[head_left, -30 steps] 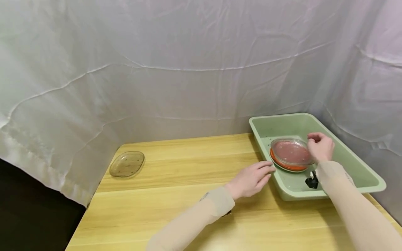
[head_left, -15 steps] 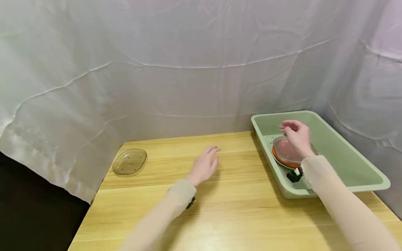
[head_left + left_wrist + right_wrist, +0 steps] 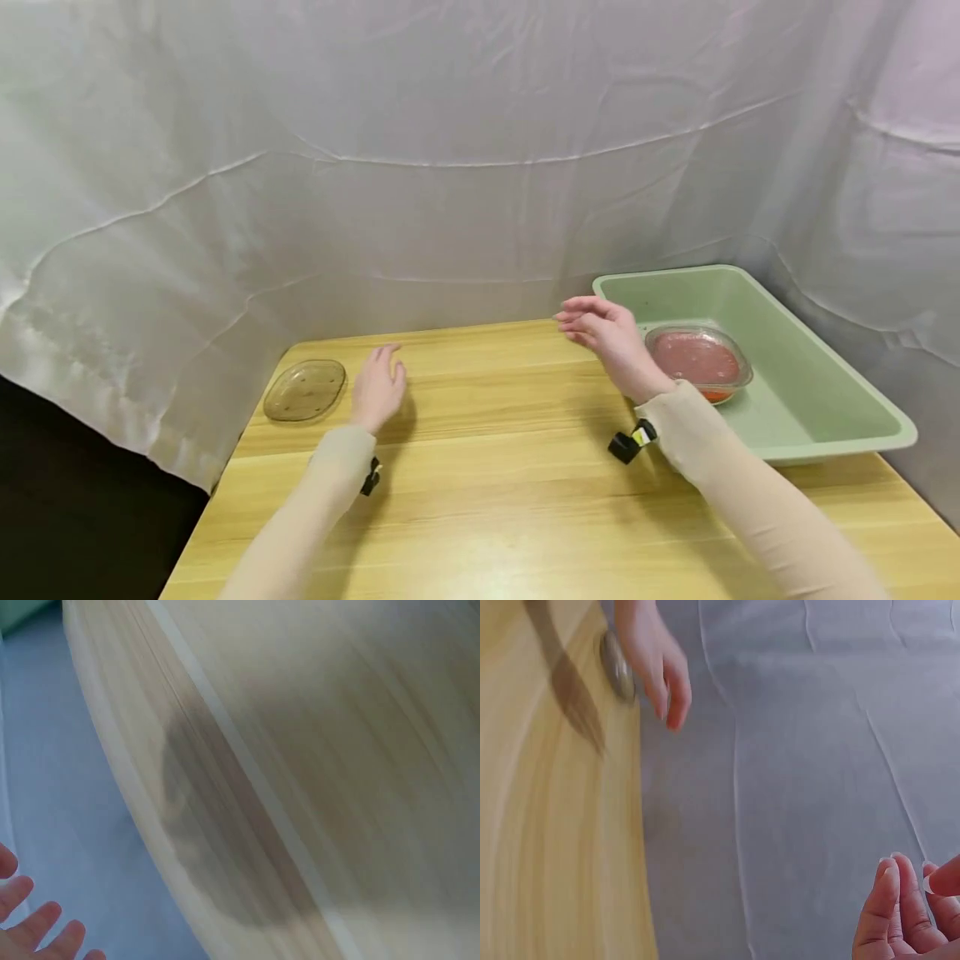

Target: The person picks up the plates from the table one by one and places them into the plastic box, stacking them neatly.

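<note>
A clear, rounded glass dish point(image 3: 305, 391) lies on the wooden table at the far left. Just right of it hovers my left hand point(image 3: 378, 390), fingers loosely extended and holding nothing. My right hand point(image 3: 609, 340) is in the air beside the tub's left rim, fingers gently bent and nothing in them. Inside the green tub point(image 3: 813, 400) sits another clear glass dish point(image 3: 697, 360), stacked on something red-orange that shows through it. In the right wrist view, the left hand point(image 3: 660, 671) hangs near the dish point(image 3: 617, 667) on the table.
The wooden table point(image 3: 480, 500) spans the space between the single dish and the tub. A grey-white curtain point(image 3: 450, 225) hangs behind the table and along both sides. At the lower left, beyond the table edge, lies a dark area point(image 3: 82, 492).
My left hand has left the tub's rim and moved far left, close to the single dish. My right hand has come away from the stacked dishes, leftward out of the tub.
</note>
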`<move>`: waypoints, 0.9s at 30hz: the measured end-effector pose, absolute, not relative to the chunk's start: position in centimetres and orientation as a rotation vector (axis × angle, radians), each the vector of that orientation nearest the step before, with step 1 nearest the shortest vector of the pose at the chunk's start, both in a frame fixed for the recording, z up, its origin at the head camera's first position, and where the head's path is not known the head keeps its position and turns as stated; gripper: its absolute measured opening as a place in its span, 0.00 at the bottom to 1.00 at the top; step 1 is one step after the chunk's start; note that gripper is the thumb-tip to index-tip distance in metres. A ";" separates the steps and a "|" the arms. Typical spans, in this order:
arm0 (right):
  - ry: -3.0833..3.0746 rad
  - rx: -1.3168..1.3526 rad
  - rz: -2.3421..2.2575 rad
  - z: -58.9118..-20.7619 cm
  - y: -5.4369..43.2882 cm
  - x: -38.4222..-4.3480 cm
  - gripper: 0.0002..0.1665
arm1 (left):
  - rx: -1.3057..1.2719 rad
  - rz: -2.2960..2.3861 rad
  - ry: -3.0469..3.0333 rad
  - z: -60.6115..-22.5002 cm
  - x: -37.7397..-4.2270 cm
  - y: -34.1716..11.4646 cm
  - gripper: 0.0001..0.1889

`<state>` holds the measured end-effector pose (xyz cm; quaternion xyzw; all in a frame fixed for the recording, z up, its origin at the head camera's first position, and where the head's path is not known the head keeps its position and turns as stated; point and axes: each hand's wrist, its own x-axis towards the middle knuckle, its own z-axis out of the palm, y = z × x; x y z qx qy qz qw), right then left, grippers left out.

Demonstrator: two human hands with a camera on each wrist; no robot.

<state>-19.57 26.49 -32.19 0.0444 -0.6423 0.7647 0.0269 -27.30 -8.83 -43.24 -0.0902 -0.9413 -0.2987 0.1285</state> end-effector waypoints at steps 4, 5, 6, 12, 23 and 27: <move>-1.968 0.065 2.532 -32.8 24.2 -19.4 0.11 | -0.107 -0.844 -2.775 -43.4 -27.6 -11.7 0.24; -1.963 0.035 2.571 -33.0 23.7 -19.5 0.11 | -0.072 -0.839 -2.784 -43.5 -27.6 -12.4 0.25; -1.953 0.005 2.611 -33.3 23.3 -19.5 0.12 | -0.042 -0.836 -2.792 -43.6 -27.6 -13.0 0.25; -1.889 -0.152 2.795 -35.8 20.9 -20.1 0.25 | 0.150 -0.839 -2.768 -44.1 -27.7 -16.5 0.27; -1.944 -0.317 2.837 -38.7 17.8 -20.5 0.32 | 0.593 -0.878 -2.817 -44.5 -27.1 -21.5 0.33; -1.936 -0.348 2.836 -39.4 16.9 -20.5 0.32 | 0.653 -0.863 -2.852 -45.1 -26.9 -22.7 0.35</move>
